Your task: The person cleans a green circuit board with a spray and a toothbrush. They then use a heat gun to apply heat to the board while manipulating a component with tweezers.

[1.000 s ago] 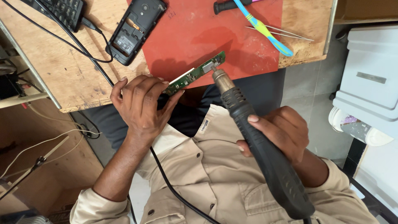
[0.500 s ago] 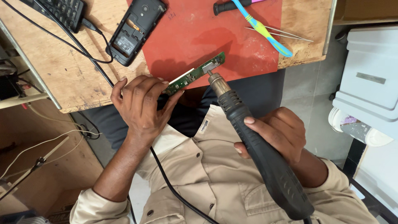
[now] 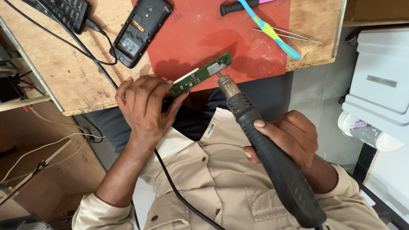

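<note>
My left hand [image 3: 147, 106] pinches one end of a narrow green circuit board [image 3: 200, 74] and holds it over the near edge of the red mat [image 3: 200, 30]. My right hand [image 3: 289, 138] grips the black handle of a hot-air tool [image 3: 264, 145]. Its metal nozzle tip sits at the board's right end, next to a small metal shield. A black cable runs from the tool's side down across my beige shirt.
An opened black phone [image 3: 138, 30] lies on the mat's left edge, a keypad device [image 3: 68, 10] with cables at top left. A blue-yellow toothbrush [image 3: 270, 30], tweezers [image 3: 287, 36] and a black handle [image 3: 236, 6] lie at the top right. White boxes [image 3: 377, 81] stand right of the wooden table [image 3: 64, 68].
The hot-air tool's nozzle has moved up and left, from just below the board to right against its right end. My left hand keeps the board in the same place.
</note>
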